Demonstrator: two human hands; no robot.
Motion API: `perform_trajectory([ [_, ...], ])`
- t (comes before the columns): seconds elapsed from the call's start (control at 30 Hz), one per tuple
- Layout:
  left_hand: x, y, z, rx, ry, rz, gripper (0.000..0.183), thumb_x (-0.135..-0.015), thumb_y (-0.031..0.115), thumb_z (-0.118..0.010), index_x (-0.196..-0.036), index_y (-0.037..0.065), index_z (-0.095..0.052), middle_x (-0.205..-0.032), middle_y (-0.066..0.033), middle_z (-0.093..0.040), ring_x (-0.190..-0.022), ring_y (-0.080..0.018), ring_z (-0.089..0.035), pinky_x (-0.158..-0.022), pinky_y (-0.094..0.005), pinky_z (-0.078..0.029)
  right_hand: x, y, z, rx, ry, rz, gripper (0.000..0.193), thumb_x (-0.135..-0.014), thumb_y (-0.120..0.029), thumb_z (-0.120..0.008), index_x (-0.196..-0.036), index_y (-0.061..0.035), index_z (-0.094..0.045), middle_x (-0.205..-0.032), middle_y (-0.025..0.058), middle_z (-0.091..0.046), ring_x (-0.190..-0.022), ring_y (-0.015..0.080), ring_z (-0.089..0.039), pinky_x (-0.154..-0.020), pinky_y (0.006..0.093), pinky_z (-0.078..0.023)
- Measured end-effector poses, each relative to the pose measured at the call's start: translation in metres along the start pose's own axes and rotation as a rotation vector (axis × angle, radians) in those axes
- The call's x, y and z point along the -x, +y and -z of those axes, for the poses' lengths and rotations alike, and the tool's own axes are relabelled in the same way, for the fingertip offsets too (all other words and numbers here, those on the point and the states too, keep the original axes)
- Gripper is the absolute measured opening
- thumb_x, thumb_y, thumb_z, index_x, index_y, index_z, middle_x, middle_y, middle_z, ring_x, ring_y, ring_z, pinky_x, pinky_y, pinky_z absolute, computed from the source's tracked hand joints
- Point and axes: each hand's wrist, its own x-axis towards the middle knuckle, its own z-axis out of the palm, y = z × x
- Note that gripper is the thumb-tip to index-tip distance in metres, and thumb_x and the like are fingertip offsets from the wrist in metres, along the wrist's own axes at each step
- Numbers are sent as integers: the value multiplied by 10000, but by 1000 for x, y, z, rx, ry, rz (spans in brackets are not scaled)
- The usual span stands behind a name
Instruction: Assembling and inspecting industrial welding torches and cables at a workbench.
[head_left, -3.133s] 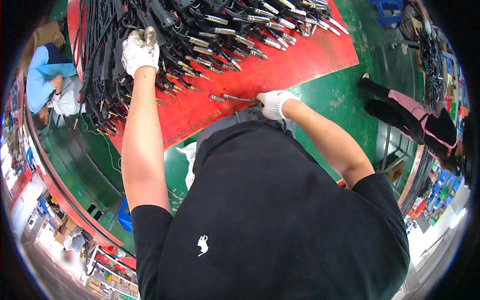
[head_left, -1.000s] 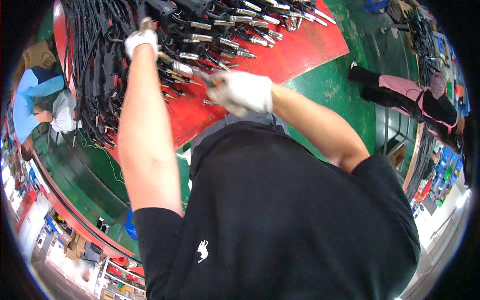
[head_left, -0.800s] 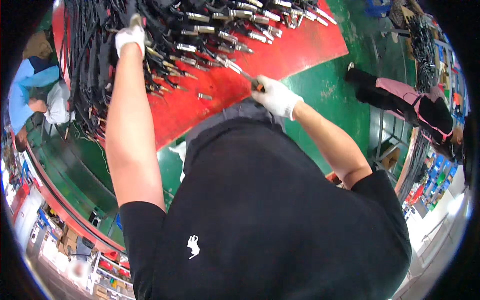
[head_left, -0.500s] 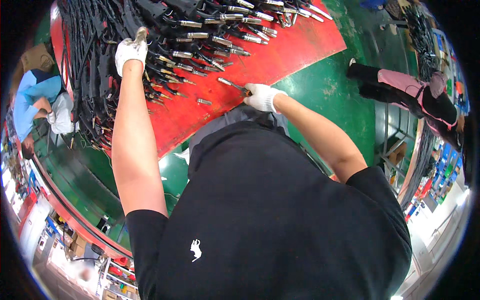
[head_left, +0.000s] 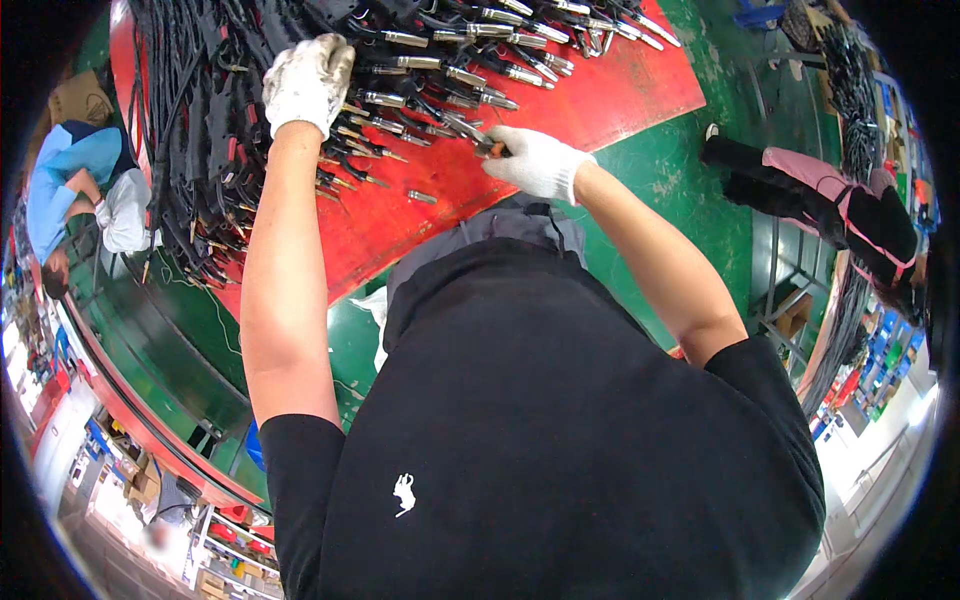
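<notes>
My left hand [head_left: 307,82], in a white work glove, presses down on a bundle of black cables [head_left: 210,130] lying on a red mat [head_left: 600,95]. My right hand [head_left: 537,162], also gloved, grips a thin metal tool [head_left: 470,135] and holds its tip against one of the metal-tipped cable ends [head_left: 455,75] spread in a row across the mat. One small metal piece [head_left: 422,197] lies loose on the red mat between my hands.
The mat lies on a green table [head_left: 690,190]. A person in blue [head_left: 70,190] works at the far left. Another person in pink and black [head_left: 830,210] stands at the right beside hanging black cables [head_left: 855,90]. Shelves with boxes run along the lower left.
My right hand lifted toward my left, then dropped back to the mat's near edge and now reaches up to the cable ends with the tool. My left hand stays on the bundle.
</notes>
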Motion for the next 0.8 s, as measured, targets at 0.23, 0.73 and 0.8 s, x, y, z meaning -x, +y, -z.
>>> perform_trajectory([
  [0.23, 12, -19, -2, -214, -108, -112, 373, -977, 442, -541, -1149, 171, -730, -1144, -81, -713, -1147, -318, -606, -989, -473, -450, -35, -38, 7, 137, -44, 40, 556, -907, -353, -605, -1363, -36, -566, -1208, 230, -673, -1129, 358, -642, -978, 407, -487],
  [0.73, 10, -26, 3, -49, -52, -73, 360, -956, 440, -573, -1041, 147, -763, -1066, -115, -738, -1088, -361, -638, -961, -476, -487, -36, -53, 13, 201, -56, 38, 514, -911, -365, -609, -1319, -52, -609, -1208, 226, -676, -1145, 354, -637, -988, 409, -487],
  [0.8, 10, -26, 4, -66, -55, -79, 375, -972, 451, -538, -1068, 161, -756, -1072, -92, -735, -1096, -333, -634, -962, -483, -471, -39, -53, 13, 183, -46, 47, 504, -911, -364, -611, -1305, -50, -616, -1191, 223, -682, -1131, 351, -642, -979, 410, -490],
])
